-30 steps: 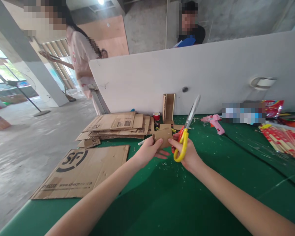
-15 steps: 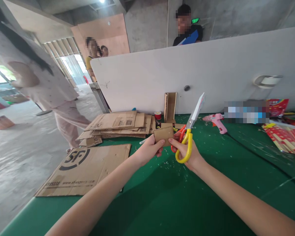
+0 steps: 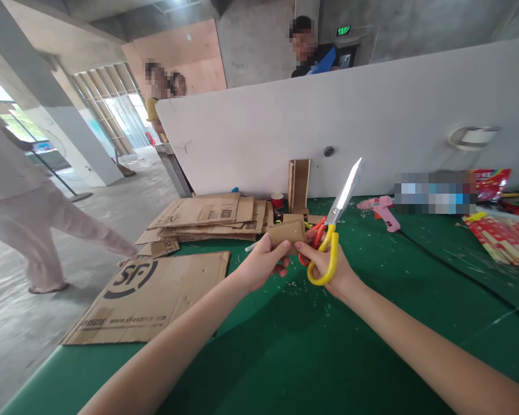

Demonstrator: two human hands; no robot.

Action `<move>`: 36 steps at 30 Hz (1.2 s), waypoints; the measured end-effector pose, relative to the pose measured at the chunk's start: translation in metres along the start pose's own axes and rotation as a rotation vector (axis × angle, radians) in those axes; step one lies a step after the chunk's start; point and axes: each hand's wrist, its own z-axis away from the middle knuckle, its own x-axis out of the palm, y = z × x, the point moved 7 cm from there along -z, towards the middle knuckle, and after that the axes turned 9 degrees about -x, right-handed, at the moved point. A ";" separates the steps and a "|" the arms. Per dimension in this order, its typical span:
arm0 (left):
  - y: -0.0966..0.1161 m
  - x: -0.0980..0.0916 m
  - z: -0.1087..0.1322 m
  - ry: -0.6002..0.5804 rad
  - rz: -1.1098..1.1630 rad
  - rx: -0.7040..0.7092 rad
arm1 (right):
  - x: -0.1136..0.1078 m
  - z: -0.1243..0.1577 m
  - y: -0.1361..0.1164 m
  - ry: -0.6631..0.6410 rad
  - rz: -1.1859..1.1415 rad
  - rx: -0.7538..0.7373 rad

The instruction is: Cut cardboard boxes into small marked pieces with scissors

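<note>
Left hand [image 3: 262, 262]: fingers curled, thumb on top, pinching the left edge of a small cardboard piece [image 3: 288, 234] held above the green table [image 3: 285, 346], in front of the cardboard stack [image 3: 207, 218]. Right hand [image 3: 331, 270]: fingers clenched through the yellow and orange loops of the scissors [image 3: 336, 214], one fingertip touching the piece's right lower corner. Blades were closed, pointing up and to the right. Pink glue gun [image 3: 383, 208] lay beyond on the table.

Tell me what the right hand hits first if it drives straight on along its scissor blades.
Probably the white partition board; the scissors in the right hand tilt up and away toward it, with nothing visible between. Depth is hard to judge.
</note>
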 end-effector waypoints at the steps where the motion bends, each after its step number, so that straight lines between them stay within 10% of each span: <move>1: 0.001 0.001 0.000 -0.012 -0.005 0.002 | 0.000 0.000 0.000 -0.001 0.015 -0.006; 18: 0.000 -0.014 -0.005 0.116 -0.124 0.024 | 0.001 0.000 0.001 -0.039 0.048 -0.021; 36: 0.009 -0.015 0.000 -0.060 0.029 -0.187 | 0.008 0.002 0.006 -0.146 -0.156 0.082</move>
